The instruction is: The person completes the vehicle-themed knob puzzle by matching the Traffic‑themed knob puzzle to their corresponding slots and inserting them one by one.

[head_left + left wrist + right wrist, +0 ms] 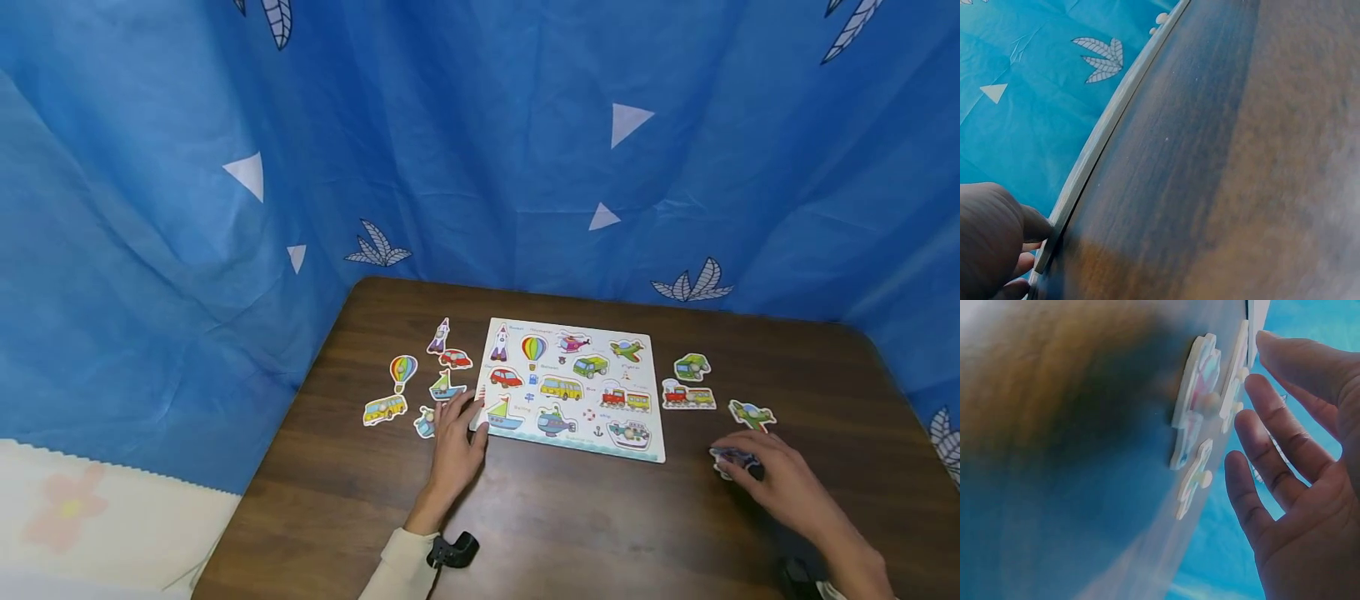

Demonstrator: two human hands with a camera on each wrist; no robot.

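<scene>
A flat puzzle board (540, 421) with printed vehicles lies mid-table. My left hand (456, 446) grips its near left corner. In the left wrist view, the thumb of the left hand (997, 240) presses the board's edge (1094, 150), with fingers behind it. My right hand (787, 479) hovers, fingers spread, over a partly covered puzzle piece (720, 463). In the right wrist view, a gap shows between the right hand (1300, 450) and knobbed pieces (1192, 484). A green plane piece (750, 414) lies just beyond that hand.
Left of the board lie a rocket (439, 337), a red car (455, 359), a balloon (402, 371), a sailboat (446, 386) and a yellow bus (385, 409). A piece (424, 423) is partly behind the left hand. On the right are a green truck (692, 367) and a train (687, 395).
</scene>
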